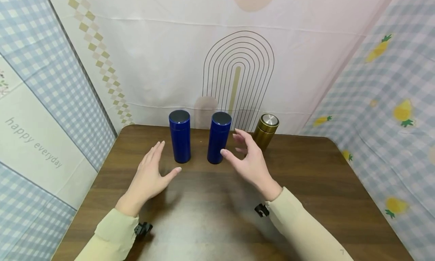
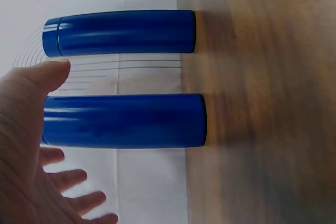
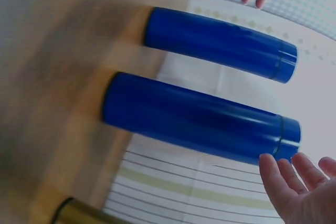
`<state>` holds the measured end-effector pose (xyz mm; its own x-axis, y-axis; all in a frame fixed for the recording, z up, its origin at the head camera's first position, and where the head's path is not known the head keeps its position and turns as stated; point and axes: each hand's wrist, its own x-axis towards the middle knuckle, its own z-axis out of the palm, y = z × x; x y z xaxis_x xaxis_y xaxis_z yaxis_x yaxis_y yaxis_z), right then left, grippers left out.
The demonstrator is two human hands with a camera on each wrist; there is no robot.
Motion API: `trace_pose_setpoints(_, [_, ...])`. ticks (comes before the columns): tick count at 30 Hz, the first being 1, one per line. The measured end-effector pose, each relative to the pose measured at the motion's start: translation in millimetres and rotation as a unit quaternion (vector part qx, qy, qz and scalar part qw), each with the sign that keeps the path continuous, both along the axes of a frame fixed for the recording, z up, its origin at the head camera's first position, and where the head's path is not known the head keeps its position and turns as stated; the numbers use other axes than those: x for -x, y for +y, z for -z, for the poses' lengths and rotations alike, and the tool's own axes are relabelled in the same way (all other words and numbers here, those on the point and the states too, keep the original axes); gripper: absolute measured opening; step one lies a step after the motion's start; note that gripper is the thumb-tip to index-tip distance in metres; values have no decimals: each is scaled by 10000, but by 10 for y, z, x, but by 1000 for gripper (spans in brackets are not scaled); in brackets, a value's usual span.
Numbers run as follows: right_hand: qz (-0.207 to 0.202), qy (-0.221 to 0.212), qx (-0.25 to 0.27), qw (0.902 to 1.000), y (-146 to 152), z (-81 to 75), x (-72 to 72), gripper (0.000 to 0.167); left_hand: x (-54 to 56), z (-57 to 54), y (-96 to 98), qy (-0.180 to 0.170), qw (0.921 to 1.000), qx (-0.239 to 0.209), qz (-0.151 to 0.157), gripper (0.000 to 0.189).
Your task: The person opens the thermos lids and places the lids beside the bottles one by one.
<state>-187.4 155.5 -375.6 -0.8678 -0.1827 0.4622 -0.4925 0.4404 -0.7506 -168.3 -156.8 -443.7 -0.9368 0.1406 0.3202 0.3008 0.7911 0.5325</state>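
Two dark blue vacuum flasks stand upright near the back of the table, a left one (image 1: 181,144) and a middle one (image 1: 216,142). To their right stands a gold vacuum flask (image 1: 264,134) with a silver-topped lid, its lower part hidden behind the right hand. My left hand (image 1: 149,178) hovers to the left of the left blue flask (image 2: 126,121), fingers extended and thumb spread, with a gap between. My right hand (image 1: 249,159) is between the middle blue flask (image 3: 194,119) and the gold one, fingers loosely bent; its thumb tip overlaps the blue flask's edge in the head view. Neither hand holds anything.
The brown wooden table (image 1: 210,215) ends at a white patterned cloth (image 1: 153,64) just behind the flasks. Blue checked cloths hang at the left (image 1: 30,102) and right (image 1: 374,121). Black wrist straps (image 1: 142,228) show at the cuffs.
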Motion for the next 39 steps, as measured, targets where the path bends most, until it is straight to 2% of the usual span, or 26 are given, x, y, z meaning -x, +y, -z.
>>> trace_pose_setpoints(2, [-179,-11,139,9997,-86,-168,-9,66,57,-32,4,44,9999,-70,59,99])
trace_pose_setpoints(5, [-395,-68,267,9988,-188,-303,55,67,135,-86,10,40,9998,-113,127,99])
trace_pose_setpoints(9, [-504,-34,210,9985,-270,-259,253,69,209,-154,27,-134,9992,-357,137,99])
trace_pose_setpoints(14, [-509,-56,19,9987,-423,-329,327,69,288,-176,75,-435,9963,-727,103,100])
trace_pose_setpoints(22, [-718,-214,-308,9967,-719,-373,396,73,432,-156,109,-308,9939,-1056,35,101])
trace_pose_setpoints(28, [-847,-401,-595,9938,-938,-353,445,76,516,-116,140,-231,9897,-1411,107,97])
trace_pose_setpoints(34, [-757,-484,-925,9917,-1103,-303,547,79,614,-80,150,-331,9869,-1565,214,96])
trace_pose_setpoints(39, [-646,-442,-1176,9900,-1181,-261,614,80,644,-64,155,-401,9849,-1658,290,90])
